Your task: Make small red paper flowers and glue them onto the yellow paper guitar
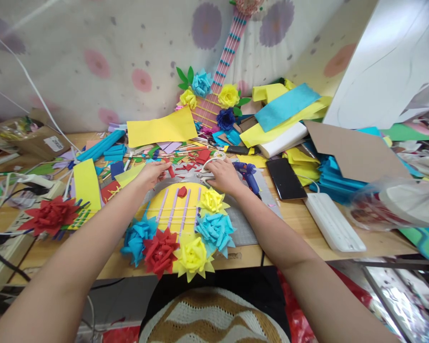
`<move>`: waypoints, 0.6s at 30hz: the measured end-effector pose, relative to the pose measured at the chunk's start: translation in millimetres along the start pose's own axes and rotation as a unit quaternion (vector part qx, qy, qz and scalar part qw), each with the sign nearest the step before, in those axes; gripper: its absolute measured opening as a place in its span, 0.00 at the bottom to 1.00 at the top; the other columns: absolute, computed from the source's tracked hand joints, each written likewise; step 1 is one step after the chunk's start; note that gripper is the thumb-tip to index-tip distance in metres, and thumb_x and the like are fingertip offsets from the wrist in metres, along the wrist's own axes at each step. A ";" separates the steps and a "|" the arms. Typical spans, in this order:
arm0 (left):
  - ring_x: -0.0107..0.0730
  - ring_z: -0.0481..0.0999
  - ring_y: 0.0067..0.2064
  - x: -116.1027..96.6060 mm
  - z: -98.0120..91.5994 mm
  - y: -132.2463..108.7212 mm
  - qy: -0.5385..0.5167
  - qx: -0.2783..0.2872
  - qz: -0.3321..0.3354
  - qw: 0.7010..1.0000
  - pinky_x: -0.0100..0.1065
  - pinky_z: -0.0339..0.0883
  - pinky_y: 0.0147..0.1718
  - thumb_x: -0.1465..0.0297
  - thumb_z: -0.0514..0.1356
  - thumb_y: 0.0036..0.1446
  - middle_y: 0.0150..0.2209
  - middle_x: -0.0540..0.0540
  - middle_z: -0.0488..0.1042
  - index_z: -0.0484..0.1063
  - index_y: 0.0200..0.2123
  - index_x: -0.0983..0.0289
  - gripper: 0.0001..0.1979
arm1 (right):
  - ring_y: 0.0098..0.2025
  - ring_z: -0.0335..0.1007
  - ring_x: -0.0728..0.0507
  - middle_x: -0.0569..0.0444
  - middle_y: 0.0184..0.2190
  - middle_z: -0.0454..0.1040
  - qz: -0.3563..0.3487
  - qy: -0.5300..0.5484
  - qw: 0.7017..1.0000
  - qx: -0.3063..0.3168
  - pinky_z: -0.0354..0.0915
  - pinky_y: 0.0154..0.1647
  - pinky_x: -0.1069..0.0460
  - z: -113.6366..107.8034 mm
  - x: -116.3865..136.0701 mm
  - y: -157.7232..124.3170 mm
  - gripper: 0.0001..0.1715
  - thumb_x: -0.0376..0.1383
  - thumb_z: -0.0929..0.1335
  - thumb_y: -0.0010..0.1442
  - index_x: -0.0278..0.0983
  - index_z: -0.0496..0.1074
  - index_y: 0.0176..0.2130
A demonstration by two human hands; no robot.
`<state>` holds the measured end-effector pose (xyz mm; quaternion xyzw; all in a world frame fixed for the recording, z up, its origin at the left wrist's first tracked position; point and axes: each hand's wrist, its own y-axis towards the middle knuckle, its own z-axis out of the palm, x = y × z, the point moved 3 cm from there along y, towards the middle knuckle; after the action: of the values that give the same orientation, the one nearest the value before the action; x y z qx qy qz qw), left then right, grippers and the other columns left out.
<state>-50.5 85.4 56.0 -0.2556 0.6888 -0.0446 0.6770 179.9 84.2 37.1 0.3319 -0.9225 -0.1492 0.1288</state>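
My left hand [152, 174] is closed, its fingers pinching a small piece of red paper [170, 171]. Across from it, my right hand [224, 176] grips white-handled scissors [208, 166], whose blades point left toward the red paper. Below both hands lies a yellow guitar-shaped craft [175, 202] with lilac strips, white strings and a small red piece on it. Paper flowers line its near edge: blue [216, 231], red [160, 250] and yellow [194, 255]. A blue glue gun [248, 176] rests just right of my right hand.
A pink guitar craft [218, 90] leans on the wall behind paper scraps. To the right are a black phone [286, 178], a white power bank-like box [335, 221] and brown cardboard [357, 147]. A red flower [52, 216] and cables lie left.
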 end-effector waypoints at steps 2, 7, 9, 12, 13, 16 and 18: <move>0.17 0.61 0.16 -0.6 1.0 -1.9 0.001 -0.003 -0.003 1.000 0.21 0.56 0.14 0.77 0.68 0.43 0.18 0.48 0.70 0.70 0.23 0.68 0.08 | 0.46 0.65 0.37 0.45 0.41 0.75 -0.002 0.002 1.000 -0.004 0.50 0.46 0.45 0.4 -0.7 0.2 0.16 0.35 0.67 0.51 0.35 0.69 0.42; 0.17 0.61 0.16 -1.3 3.6 -3.7 0.000 -0.002 -0.007 1.000 0.21 0.56 0.14 0.78 0.65 0.47 0.17 0.48 0.69 0.70 0.23 0.68 0.06 | 0.45 0.65 0.37 0.45 0.40 0.75 -0.005 0.005 1.000 -0.011 0.51 0.45 0.45 0.6 -1.7 0.3 0.16 0.35 0.68 0.51 0.35 0.69 0.42; 0.17 0.61 0.15 -1.1 4.3 -3.9 0.000 -0.003 -0.010 1.000 0.21 0.56 0.14 0.78 0.65 0.47 0.17 0.48 0.68 0.70 0.22 0.68 0.06 | 0.45 0.65 0.37 0.45 0.40 0.75 -0.005 0.006 1.000 -0.009 0.51 0.45 0.45 0.8 -1.6 0.3 0.16 0.35 0.68 0.51 0.35 0.69 0.42; 0.17 0.60 0.15 -0.5 4.4 -3.4 -0.001 -0.008 -0.014 1.000 0.22 0.56 0.14 0.79 0.66 0.46 0.16 0.48 0.68 0.70 0.21 0.68 0.07 | 0.45 0.65 0.37 0.45 0.40 0.75 -0.008 0.008 1.000 -0.010 0.50 0.46 0.45 1.7 -1.3 0.3 0.16 0.35 0.68 0.51 0.35 0.69 0.42; 0.17 0.60 0.15 -0.2 4.4 -2.9 0.000 -0.007 -0.013 1.000 0.22 0.56 0.14 0.78 0.66 0.46 0.16 0.48 0.68 0.70 0.21 0.68 0.07 | 0.45 0.65 0.37 0.45 0.40 0.75 -0.009 0.008 1.000 -0.011 0.50 0.46 0.45 2.1 -1.2 0.3 0.16 0.35 0.68 0.51 0.35 0.69 0.42; 0.17 0.60 0.15 0.5 5.0 -1.1 -0.001 0.007 -0.009 1.000 0.22 0.56 0.14 0.78 0.66 0.46 0.17 0.49 0.69 0.70 0.22 0.68 0.07 | 0.45 0.65 0.37 0.45 0.40 0.75 -0.010 0.008 1.000 -0.008 0.50 0.46 0.45 2.8 -0.8 0.7 0.16 0.35 0.68 0.51 0.35 0.69 0.42; 0.16 0.61 0.15 0.5 6.2 -0.5 -0.003 0.013 -0.009 1.000 0.21 0.55 0.14 0.78 0.66 0.46 0.18 0.49 0.70 0.70 0.22 0.68 0.06 | 0.45 0.65 0.37 0.45 0.40 0.75 -0.008 0.009 1.000 -0.004 0.50 0.46 0.45 2.4 -0.4 0.9 0.16 0.35 0.68 0.51 0.35 0.69 0.42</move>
<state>-44.4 86.5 55.2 -0.2531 0.6840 -0.0584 0.6817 178.9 85.6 35.2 0.3401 -0.9181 -0.1506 0.1372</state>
